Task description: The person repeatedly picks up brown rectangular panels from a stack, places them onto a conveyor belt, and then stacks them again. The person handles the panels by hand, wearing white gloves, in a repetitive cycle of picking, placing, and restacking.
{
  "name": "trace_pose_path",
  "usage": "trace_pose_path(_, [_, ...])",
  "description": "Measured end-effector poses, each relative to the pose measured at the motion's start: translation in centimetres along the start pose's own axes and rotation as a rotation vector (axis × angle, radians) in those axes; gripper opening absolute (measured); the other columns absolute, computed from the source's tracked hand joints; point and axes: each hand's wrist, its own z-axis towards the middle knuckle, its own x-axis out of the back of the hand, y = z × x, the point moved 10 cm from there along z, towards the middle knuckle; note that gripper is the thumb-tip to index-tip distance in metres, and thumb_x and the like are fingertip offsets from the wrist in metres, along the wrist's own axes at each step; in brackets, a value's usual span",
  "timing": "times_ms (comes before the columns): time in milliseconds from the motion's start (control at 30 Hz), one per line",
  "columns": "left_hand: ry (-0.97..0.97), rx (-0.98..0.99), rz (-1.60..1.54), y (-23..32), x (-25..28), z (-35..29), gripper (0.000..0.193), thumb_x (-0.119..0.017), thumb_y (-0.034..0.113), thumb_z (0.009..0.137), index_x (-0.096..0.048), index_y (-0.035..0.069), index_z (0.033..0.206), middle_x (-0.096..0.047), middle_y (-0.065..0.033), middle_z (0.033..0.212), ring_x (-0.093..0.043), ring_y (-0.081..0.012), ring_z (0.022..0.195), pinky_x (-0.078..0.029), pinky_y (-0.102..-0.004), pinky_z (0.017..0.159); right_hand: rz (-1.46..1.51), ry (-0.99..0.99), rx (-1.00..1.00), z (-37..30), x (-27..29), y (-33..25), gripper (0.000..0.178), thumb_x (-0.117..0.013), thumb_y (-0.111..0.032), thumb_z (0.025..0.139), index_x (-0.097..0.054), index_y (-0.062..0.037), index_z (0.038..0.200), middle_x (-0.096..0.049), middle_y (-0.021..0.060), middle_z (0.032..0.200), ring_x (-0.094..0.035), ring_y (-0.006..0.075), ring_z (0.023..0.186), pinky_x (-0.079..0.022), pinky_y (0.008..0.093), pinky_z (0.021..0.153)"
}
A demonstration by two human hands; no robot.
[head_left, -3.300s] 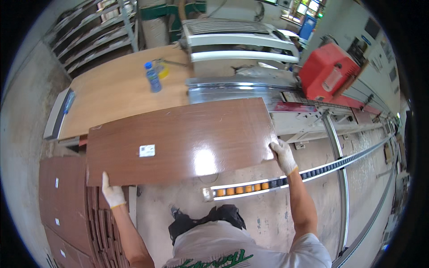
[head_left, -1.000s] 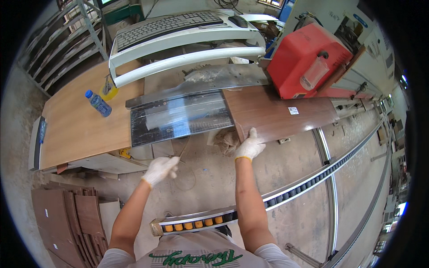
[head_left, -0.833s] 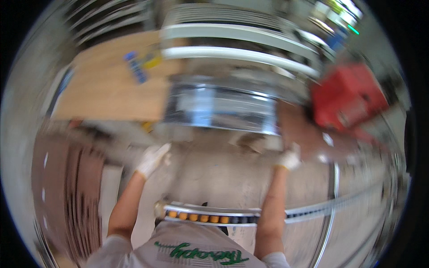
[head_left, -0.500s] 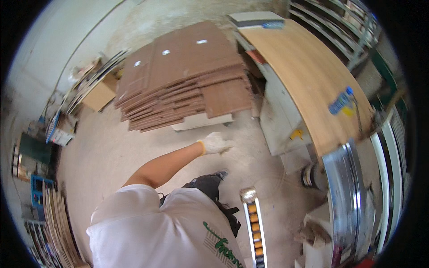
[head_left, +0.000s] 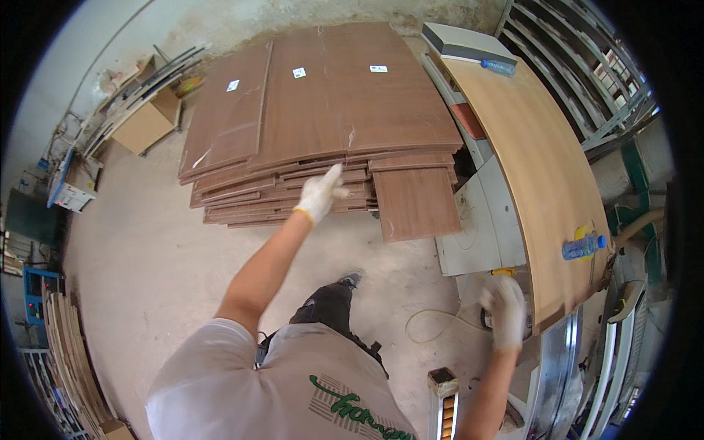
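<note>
My left hand (head_left: 320,195), in a white knit glove with a yellow cuff, reaches forward with its fingers apart and nothing in it. Just beyond it lies a pile of brown wood-grain panels (head_left: 308,95), some with small white labels; whether the hand touches the pile cannot be made out. One smaller brown panel (head_left: 416,203) juts out at the near right of the pile. My right hand (head_left: 504,312), gloved too, hangs at the near edge of a light wood tabletop (head_left: 532,158). Motion smears its fingers.
A blue-capped bottle (head_left: 584,248) lies on the tabletop, with a yellow-handled tool (head_left: 504,272) below. A roller track (head_left: 445,403) stands near my right forearm. Thin boards (head_left: 70,345) lean at the left. A metal rack (head_left: 565,70) stands at the back right.
My left hand has moved forward and slightly left, toward the brown pile. My right hand has come into view by the tabletop. The view has shifted as I stepped closer.
</note>
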Motion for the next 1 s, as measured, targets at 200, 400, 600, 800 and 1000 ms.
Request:
trace_pose_path(200, [0.138, 0.039, -0.522, 1.3, -7.1, 8.8, 0.059, -0.087, 0.045, 0.094, -0.075, 0.001, 0.131, -0.079, -0.0202, 0.096, -0.069, -0.0236, 0.071, -0.050, -0.0370, 0.063, -0.169, -0.206, -0.053, 17.7, -30.2, 2.5, 0.034, -0.070, -0.026, 0.106, -0.063, 0.0011, 0.126, -0.073, 0.0110, 0.104, -0.073, 0.0203, 0.086, -0.066, 0.0358, 0.079])
trace_pose_path(400, [0.326, 0.194, -0.693, 0.2, -6.9, 7.6, 0.034, -0.088, 0.037, 0.095, -0.073, 0.007, 0.090, -0.067, -0.0051, 0.077, -0.053, -0.0176, 0.056, -0.041, -0.0349, 0.054, 0.201, -0.071, -0.392, 21.5, -37.3, 7.2, 0.047, -0.075, -0.039, 0.104, -0.061, -0.0004, 0.127, -0.070, 0.0165, 0.112, -0.071, 0.0270, 0.090, -0.066, 0.0416, 0.076])
trace_pose_path(600, [0.116, 0.113, -0.589, 2.3, -11.9, 3.3, 0.046, -0.084, 0.045, 0.098, -0.072, 0.003, 0.083, -0.069, -0.0044, 0.078, -0.056, -0.0135, 0.063, -0.044, -0.0300, 0.062, 0.318, 0.016, -0.216, 23.8, -35.6, 4.8, 0.050, -0.075, -0.036, 0.104, -0.057, -0.0016, 0.135, -0.069, 0.0176, 0.121, -0.071, 0.0298, 0.096, -0.064, 0.0432, 0.074])
trace_pose_path(800, [-0.417, 0.235, -0.251, -0.6, -17.9, -5.8, 0.050, -0.075, 0.048, 0.103, -0.073, -0.001, 0.097, -0.072, -0.0057, 0.082, -0.068, -0.0152, 0.074, -0.055, -0.0313, 0.072, 0.431, 0.124, 0.018, 17.2, -26.6, 3.4, 0.049, -0.069, -0.023, 0.105, -0.057, -0.0015, 0.147, -0.067, 0.0132, 0.140, -0.065, 0.0307, 0.124, -0.053, 0.0454, 0.106])
trace_pose_path(1000, [-0.269, 0.064, 0.000, 0.6, -14.2, 2.5, 0.062, -0.077, 0.065, 0.095, -0.078, 0.003, 0.094, -0.066, -0.0048, 0.081, -0.061, -0.0153, 0.070, -0.048, -0.0367, 0.063, 0.381, 0.448, -0.002, -0.4, -10.5, 1.0, 0.040, -0.069, -0.014, 0.101, -0.065, 0.0091, 0.133, -0.071, 0.0150, 0.127, -0.070, 0.0261, 0.114, -0.056, 0.0419, 0.104])
